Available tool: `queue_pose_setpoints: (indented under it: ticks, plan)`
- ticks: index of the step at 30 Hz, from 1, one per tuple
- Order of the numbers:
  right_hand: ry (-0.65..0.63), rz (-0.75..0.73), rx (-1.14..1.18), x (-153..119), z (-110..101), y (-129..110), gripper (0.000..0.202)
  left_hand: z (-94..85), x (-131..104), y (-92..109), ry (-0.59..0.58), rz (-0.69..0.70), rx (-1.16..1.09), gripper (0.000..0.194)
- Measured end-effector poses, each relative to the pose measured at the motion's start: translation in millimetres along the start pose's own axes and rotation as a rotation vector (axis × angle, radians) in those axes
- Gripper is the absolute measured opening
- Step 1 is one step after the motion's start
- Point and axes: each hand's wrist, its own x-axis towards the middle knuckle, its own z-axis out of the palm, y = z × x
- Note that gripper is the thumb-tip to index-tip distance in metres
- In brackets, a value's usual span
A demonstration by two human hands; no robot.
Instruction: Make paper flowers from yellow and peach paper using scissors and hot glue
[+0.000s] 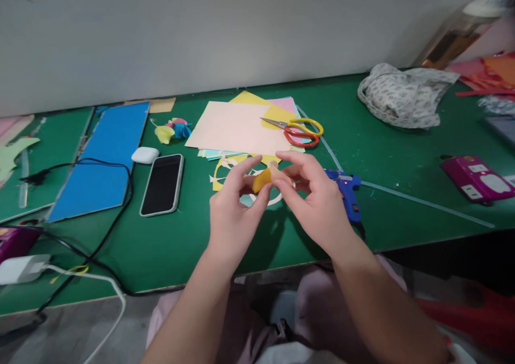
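One curled paper [262, 182], yellow and pale, is pinched by the left hand [234, 203] and the right hand [317, 195], equally near; before the scissors [286, 125], slightly left, its length seems to go sideways.

Soft, fairly dim light falls on my desk [193, 251], seemingly from above, and the wall [201, 37] behind looks dull grey, darkening toward the upper right corner. My left hand [237, 208] and right hand [317, 198] have a soft shadow beneath them, mid-frame. The glue gun [351, 198] shows a tiny red glow. At upper right, the bottle [462, 34] looks smeared and stretched.
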Motion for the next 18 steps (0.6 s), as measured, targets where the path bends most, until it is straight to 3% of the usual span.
queue_pose_setpoints:
  ticks: [4,18]
  plan:
    - [-0.003,0.016,-0.003,-0.6,0.0,-1.0,0.036,0.4,-1.7,2.7,0.010,0.036,0.039,0.055]
    - [-0.001,0.007,-0.025,-0.7,1.2,-1.4,0.033,2.2,-4.3,4.7,0.060,0.067,0.118,0.049]
